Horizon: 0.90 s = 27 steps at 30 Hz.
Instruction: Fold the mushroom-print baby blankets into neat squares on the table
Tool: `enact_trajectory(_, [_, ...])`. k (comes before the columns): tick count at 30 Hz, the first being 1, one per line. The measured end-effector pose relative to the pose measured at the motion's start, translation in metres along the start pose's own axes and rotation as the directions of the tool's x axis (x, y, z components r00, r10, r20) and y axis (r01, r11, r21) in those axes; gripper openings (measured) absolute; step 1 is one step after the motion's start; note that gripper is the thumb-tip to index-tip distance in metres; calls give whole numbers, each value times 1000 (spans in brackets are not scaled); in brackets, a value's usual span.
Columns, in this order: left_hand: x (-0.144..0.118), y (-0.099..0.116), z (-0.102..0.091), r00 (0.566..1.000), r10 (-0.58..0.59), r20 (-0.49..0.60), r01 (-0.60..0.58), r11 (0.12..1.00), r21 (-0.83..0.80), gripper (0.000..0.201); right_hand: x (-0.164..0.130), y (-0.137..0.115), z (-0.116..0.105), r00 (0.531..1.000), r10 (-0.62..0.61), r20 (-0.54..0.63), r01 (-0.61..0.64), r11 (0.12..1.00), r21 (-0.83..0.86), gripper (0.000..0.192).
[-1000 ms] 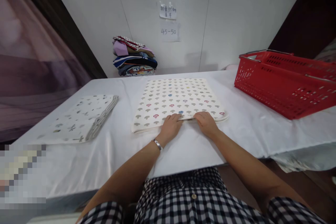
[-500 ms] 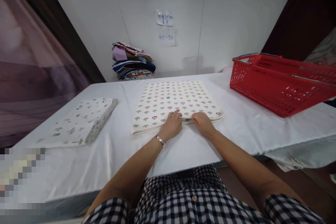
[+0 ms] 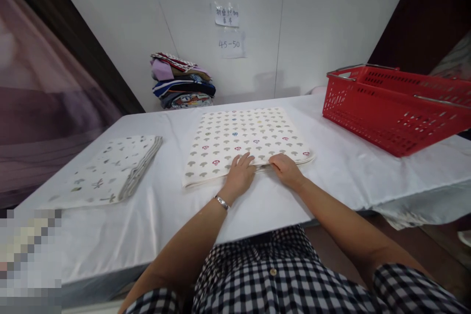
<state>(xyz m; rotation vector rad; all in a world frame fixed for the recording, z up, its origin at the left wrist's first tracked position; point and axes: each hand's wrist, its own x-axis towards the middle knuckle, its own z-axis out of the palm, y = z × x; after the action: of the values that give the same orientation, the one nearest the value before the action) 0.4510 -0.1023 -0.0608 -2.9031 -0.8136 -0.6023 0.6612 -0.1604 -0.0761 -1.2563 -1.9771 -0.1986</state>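
A cream cloth (image 3: 243, 132) printed with grey and a few coloured mushrooms lies folded flat in the middle of the table. My left hand (image 3: 240, 172) rests on its near edge, fingers spread over the top layer, and a silver bracelet circles the wrist. Just to the right, my right hand (image 3: 286, 169) is closed on the same near edge, with the fingertips curled around the fabric. Between the hands the layers part slightly. A second folded cloth (image 3: 106, 169), white with a leaf-like print, lies apart on the left.
A white sheet covers the table (image 3: 176, 225). At the right stands a red plastic basket (image 3: 382, 113) with metal handles. A pile of folded fabrics (image 3: 183, 81) rises at the back left against the wall. Paper signs (image 3: 230, 44) hang there, and a sheer curtain (image 3: 47, 93) drapes at the left.
The camera view has shifted slightly. My left fingers look a little more spread on the cloth; my right hand keeps its hold on the near edge.
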Motion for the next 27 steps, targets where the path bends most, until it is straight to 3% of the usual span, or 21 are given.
enact_trajectory(15, [21, 6, -4, 965, 216, 148, -244, 948, 206, 29, 4, -2, 0, 1000, -16, -15, 16, 1000, 7, 16])
enact_trajectory(18, [20, 5, -7, 977, 195, 83, -206, 966, 159, 30, 3, -3, -2, 999, -15, -40, 16, 1000, 22, 16])
enact_trajectory(22, [10, 2, -11, 999, 19, -42, -18, 999, 31, 27, 0, -4, 1, 998, -38, -44, 40, 998, 42, 15])
enact_trajectory(27, [8, 1, -5, 991, -119, -59, 110, 985, -131, 19, -1, -5, 6, 999, -38, 37, 36, 998, 49, 16])
